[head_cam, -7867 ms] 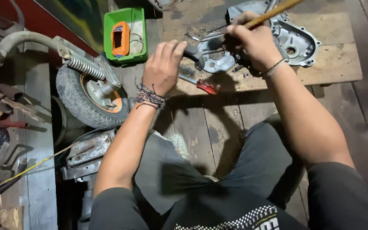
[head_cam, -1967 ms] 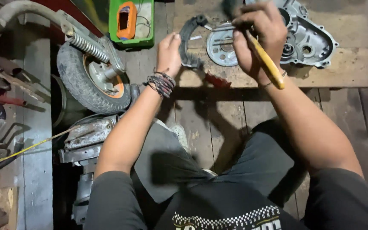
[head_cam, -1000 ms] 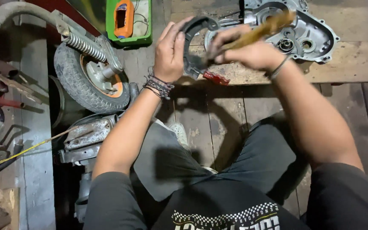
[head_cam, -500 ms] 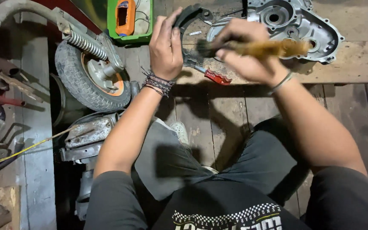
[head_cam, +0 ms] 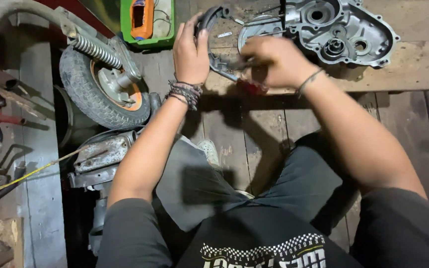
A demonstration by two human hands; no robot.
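- The wooden-handled tool, raised across the right hand (head_cam: 276,62) half a second ago, no longer shows; the fist has dropped toward the curved part (head_cam: 209,30), so the work looks to be at close quarters.
- Left hand (head_cam: 190,49): fingers wrapped on the curved part, steadying it on the tabletop (head_cam: 413,69).
- Right hand: fingers curled shut; around what, I cannot tell.
- Engine cover (head_cam: 343,30) lies just beyond.
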